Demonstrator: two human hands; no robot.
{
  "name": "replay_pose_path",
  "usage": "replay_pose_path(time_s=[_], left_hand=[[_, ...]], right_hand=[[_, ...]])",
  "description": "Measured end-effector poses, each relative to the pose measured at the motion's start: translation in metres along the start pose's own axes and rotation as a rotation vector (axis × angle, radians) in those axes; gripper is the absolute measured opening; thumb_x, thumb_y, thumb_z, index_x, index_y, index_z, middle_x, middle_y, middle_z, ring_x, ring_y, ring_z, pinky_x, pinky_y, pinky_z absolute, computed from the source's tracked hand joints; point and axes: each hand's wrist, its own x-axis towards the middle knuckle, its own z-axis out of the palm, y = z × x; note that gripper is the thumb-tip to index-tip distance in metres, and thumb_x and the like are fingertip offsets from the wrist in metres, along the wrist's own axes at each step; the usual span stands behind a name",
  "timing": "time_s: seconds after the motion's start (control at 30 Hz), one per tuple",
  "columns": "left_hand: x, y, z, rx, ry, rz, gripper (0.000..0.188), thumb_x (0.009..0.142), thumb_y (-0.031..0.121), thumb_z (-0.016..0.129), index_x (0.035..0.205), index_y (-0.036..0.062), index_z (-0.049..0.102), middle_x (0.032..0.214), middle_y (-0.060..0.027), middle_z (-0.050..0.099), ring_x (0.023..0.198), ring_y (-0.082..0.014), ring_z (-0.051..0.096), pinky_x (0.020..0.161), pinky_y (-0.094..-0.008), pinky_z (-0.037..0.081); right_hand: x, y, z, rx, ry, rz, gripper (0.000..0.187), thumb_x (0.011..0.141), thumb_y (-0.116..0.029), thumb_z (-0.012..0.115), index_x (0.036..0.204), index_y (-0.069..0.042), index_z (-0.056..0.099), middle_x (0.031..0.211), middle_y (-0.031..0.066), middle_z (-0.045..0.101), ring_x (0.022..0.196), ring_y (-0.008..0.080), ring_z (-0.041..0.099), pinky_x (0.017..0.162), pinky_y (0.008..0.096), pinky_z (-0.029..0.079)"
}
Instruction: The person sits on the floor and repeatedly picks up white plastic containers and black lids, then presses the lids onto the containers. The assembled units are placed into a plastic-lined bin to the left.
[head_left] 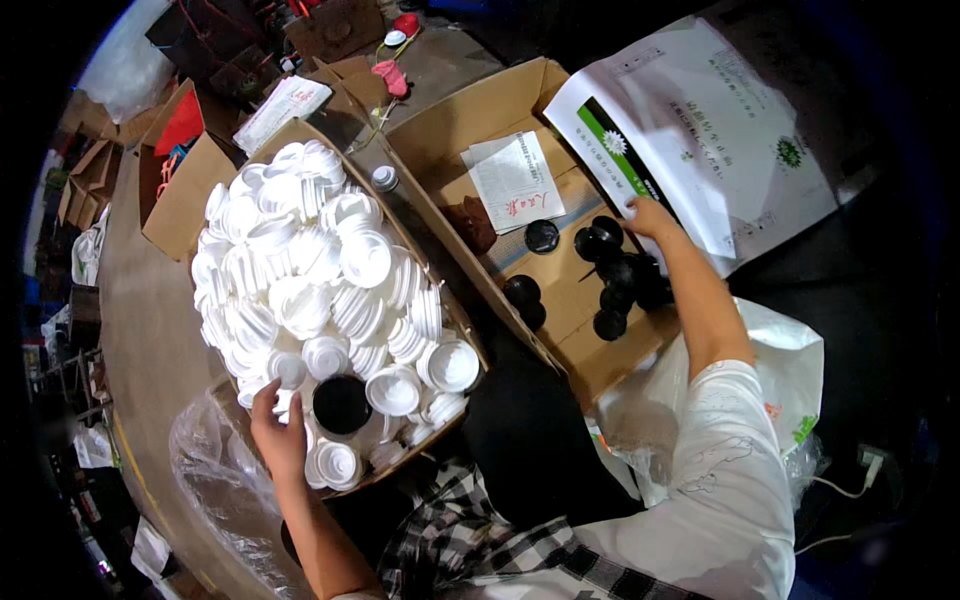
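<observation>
Both grips are unclear: left hand by white lids, right hand by a lettered sheet with green emblems.

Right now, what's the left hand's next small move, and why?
Probably close the left hand on the white plastic cup and lift: the cup sits right at that hand, atop the white pile, while the right hand is across at the other cardboard box.
</observation>
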Motion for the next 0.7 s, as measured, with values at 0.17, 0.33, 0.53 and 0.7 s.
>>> replay_pose_path(time_s=[0.17, 0.33, 0.53, 0.7], left_hand=[[0.006, 0.001, 0.015, -0.101, 0.181, -0.088, 0.025, 0.080, 0.001, 0.059, 0.105, 0.0005, 0.057, 0.096, -0.0079, 0.056, 0.080, -0.0159, 0.052, 0.071, -0.0271, 0.043], [0.022, 0.011, 0.025, -0.019, 0.114, -0.039, 0.025, 0.080, 0.000, 0.057, 0.105, -0.0002, 0.057, 0.099, -0.0084, 0.057, 0.085, -0.0158, 0.053, 0.072, -0.0257, 0.043], [0.018, 0.013, 0.033, 0.037, 0.082, 0.110, 0.022, 0.081, -0.002, 0.056, 0.103, 0.0008, 0.058, 0.101, -0.0086, 0.057, 0.086, -0.0141, 0.055, 0.071, -0.0230, 0.044], [0.008, 0.035, 0.019, 0.021, 0.098, 0.163, 0.021, 0.077, -0.001, 0.059, 0.098, -0.0009, 0.059, 0.099, -0.0152, 0.060, 0.090, -0.0262, 0.058, 0.079, -0.0316, 0.044]], right_hand=[[-0.021, -0.001, 0.042, -0.287, -0.319, 0.414, 0.102, 0.057, -0.042, 0.080, 0.138, -0.020, 0.023, 0.143, 0.0133, 0.020, 0.116, 0.0352, 0.043, 0.088, 0.0425, 0.046], [-0.030, -0.005, 0.108, -0.267, -0.181, 0.312, 0.110, 0.047, -0.046, 0.083, 0.137, -0.024, 0.024, 0.145, 0.0116, 0.008, 0.122, 0.0372, 0.032, 0.090, 0.0429, 0.044], [-0.026, 0.000, 0.140, -0.123, 0.102, 0.215, 0.071, 0.058, -0.039, 0.080, 0.118, -0.013, 0.053, 0.142, 0.0125, 0.016, 0.115, 0.0363, 0.037, 0.087, 0.0445, 0.045], [-0.030, -0.005, 0.170, 0.165, -0.029, 0.163, 0.046, 0.072, -0.023, 0.070, 0.113, -0.007, 0.057, 0.122, 0.0187, 0.048, 0.103, 0.0343, 0.050, 0.090, 0.0414, 0.043]])
